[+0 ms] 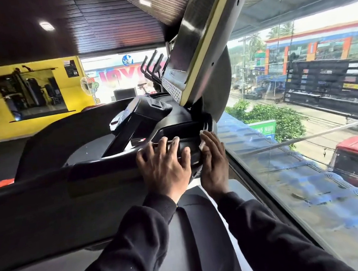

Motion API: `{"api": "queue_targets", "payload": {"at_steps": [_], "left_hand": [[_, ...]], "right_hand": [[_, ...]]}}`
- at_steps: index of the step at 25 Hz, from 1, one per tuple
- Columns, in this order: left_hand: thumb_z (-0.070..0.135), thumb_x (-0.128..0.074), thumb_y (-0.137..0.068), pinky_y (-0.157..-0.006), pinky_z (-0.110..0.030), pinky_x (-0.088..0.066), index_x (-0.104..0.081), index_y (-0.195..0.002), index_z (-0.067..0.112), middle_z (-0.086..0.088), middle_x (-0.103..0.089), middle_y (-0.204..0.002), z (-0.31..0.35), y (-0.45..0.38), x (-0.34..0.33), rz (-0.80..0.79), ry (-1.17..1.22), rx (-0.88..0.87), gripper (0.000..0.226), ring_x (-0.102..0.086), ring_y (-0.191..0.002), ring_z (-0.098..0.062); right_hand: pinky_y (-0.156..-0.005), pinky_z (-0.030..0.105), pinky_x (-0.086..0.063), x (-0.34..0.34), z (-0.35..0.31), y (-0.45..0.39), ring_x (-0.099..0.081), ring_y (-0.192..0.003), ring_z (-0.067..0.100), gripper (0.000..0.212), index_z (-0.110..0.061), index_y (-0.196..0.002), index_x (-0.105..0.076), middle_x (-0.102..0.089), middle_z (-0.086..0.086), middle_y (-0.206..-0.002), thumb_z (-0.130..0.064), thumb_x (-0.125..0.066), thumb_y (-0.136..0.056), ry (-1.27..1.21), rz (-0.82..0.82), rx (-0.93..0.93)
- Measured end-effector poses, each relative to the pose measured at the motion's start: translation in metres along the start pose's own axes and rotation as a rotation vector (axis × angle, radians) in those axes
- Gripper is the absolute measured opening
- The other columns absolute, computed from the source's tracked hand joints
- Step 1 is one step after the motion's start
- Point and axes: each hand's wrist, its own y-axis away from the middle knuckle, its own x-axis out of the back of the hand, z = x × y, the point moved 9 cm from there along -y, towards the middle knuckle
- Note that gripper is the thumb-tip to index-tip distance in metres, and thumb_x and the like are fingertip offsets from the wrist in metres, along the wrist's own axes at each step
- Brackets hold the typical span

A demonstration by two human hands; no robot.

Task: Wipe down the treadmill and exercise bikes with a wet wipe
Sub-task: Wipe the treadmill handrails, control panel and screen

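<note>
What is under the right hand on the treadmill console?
A white wipe shows at the fingertips and inner edge of the right hand, pressed flat against the black console. The rest of the wipe is hidden by the hand. The left hand rests beside it.

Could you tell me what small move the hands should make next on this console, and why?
Probably slide the right hand, pressing the wipe, along the console edge, since only its right end is covered, while the left hand rests flat and steadies.

A yellow wall stands left; a glass window overlooks a street.
</note>
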Motion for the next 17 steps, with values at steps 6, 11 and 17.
{"api": "queue_targets", "payload": {"at_steps": [6,11,17], "left_hand": [[0.043,-0.04,-0.09,-0.098,-0.046,-0.04,-0.073,-0.113,0.025,0.004,-0.07,-0.114,0.037,-0.009,-0.013,0.008,-0.051,0.031,0.044,-0.059,-0.108,-0.027],[0.044,-0.04,-0.088,-0.093,-0.043,-0.045,-0.074,-0.103,0.023,0.002,-0.07,-0.1,0.058,-0.019,-0.02,-0.022,-0.132,0.095,0.043,-0.062,-0.099,-0.027],[0.044,-0.033,-0.092,-0.1,-0.05,-0.04,-0.072,-0.109,0.025,0.002,-0.069,-0.105,0.067,-0.018,-0.031,-0.107,-0.267,0.143,0.046,-0.059,-0.107,-0.027]], "right_hand": [[-0.115,0.056,-0.022,-0.002,0.012,0.009,-0.032,-0.144,0.022,0.048,-0.006,-0.138,-0.051,-0.044,0.006,-0.149,-0.029,-0.029,-0.103,-0.108,-0.244,0.241],[-0.115,0.055,-0.021,-0.006,0.066,-0.048,-0.031,-0.143,0.012,0.056,-0.016,-0.139,-0.052,-0.044,-0.003,-0.149,-0.047,-0.024,-0.101,-0.218,-0.257,-0.085],[-0.118,0.052,-0.019,0.002,0.04,-0.008,-0.027,-0.146,0.024,0.047,-0.004,-0.142,-0.045,-0.038,0.008,-0.153,-0.017,-0.034,-0.099,-0.313,-0.342,0.229]]}}
